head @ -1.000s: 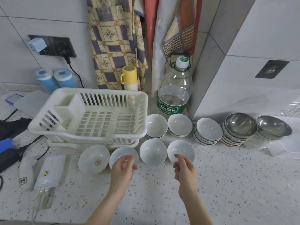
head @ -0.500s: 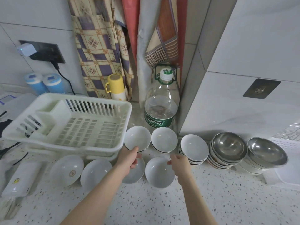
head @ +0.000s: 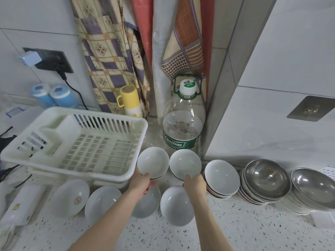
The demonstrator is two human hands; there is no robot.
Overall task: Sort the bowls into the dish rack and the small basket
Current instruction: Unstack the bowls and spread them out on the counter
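My left hand (head: pixel 142 183) grips the near rim of a white bowl (head: pixel 153 162) beside the dish rack's right end. My right hand (head: pixel 194 183) grips the near rim of the neighbouring white bowl (head: pixel 184 163), thumb on its inner edge. Each of these bowls tops a short stack. The white plastic dish rack (head: pixel 76 142) stands at the left with nothing in it. In front lie more white bowls: one with a logo (head: pixel 72 197), one plain (head: pixel 102 201), one under my left wrist (head: pixel 148 203) and one between my arms (head: pixel 176 204).
A stack of white bowls (head: pixel 222 175) and two stacks of steel bowls (head: pixel 265 178) (head: pixel 313 187) line the right side. A large water bottle (head: pixel 182 127) and a yellow flask (head: pixel 129 101) stand behind. A white power bank (head: pixel 20 203) and cables lie at the left. A white basket corner (head: pixel 328 171) shows at far right.
Both hands moved forward from the front row of bowls to the back row and took hold of the two bowls' rims. The camera moved closer and to the right.
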